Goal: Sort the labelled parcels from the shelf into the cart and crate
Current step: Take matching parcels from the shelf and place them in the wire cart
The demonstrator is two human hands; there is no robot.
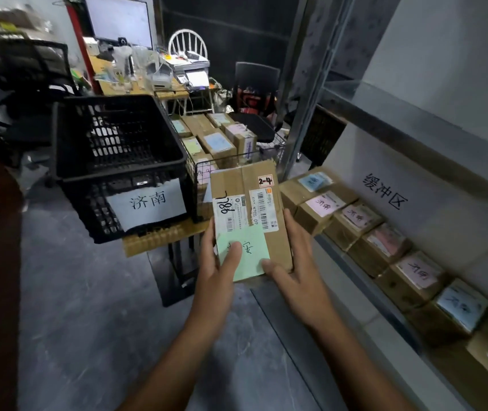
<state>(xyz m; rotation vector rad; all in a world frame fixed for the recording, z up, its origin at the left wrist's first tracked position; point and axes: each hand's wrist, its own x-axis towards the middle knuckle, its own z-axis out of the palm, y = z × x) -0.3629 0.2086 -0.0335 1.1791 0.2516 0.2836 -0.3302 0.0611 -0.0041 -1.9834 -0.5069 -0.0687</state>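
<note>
At the far left a black crate (118, 161) is seen, latticed and open at the top, with a white paper sign (147, 203) taped to its front; through its mesh little or nothing can be made out inside. Just to its right a wire cart (233, 161) is seen, already loaded with brown boxes bearing coloured notes. In front of both, above the floor, a flat cardboard parcel (250, 209) is held between two hands. The left hand (217, 262) is placed along the parcel's left edge, its thumb pressed down on a green note (244, 252) stuck to the top face, while the other fingers are hidden beneath. The right hand (294, 262) is set against the right edge, with the thumb at the near corner and the fingers curled under, so both hands are clamped on the parcel. Printed shipping labels and brown tape are seen across its top. The parcel is judged to be light and fairly stiff, since it is kept level by an easy grip, though its weight cannot be read for certain. The tape is likely to be slick, so the bare cardboard edges are the better places for a hold, and the loosely stuck note should not be gripped alone. To the right, on a low shelf (391, 143), a row of boxes (385, 244) with pink and blue notes is left to be sorted.
</note>
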